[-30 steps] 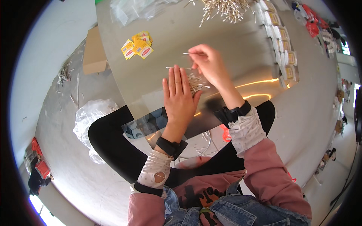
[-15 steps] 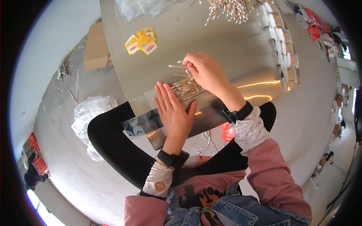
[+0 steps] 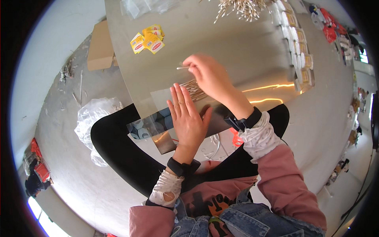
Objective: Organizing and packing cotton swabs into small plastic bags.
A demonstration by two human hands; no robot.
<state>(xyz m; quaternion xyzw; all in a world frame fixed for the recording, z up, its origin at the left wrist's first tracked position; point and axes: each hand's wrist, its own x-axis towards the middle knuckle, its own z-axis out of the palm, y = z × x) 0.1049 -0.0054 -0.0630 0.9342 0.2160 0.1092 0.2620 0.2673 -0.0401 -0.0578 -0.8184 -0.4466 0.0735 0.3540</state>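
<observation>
Flat on the metal table, my left hand (image 3: 185, 120) lies with its fingers stretched out along the left ends of a bundle of cotton swabs (image 3: 192, 90). A clear plastic bag (image 3: 158, 98) shows beneath and beside that hand, with a dark-patterned strip (image 3: 142, 129) at the table's near edge. Just beyond the bundle, my right hand (image 3: 209, 77) is closed in a pinch on a single cotton swab (image 3: 182, 68), its white tip pointing left. Motion blurs the fingertips. My right palm and wrist hide the right ends of the bundle.
Several yellow-and-white packets (image 3: 151, 39) lie at the far left of the table (image 3: 237, 47). Loose cotton swabs (image 3: 241, 8) are heaped at the far edge. Packed boxes (image 3: 300, 47) line the right edge. Clear bags (image 3: 144, 7) lie far left; cardboard (image 3: 100, 47) stands beyond.
My left hand has slid slightly right against the bundle, which looks more lined up. The right fingers have shifted left onto the stray swab.
</observation>
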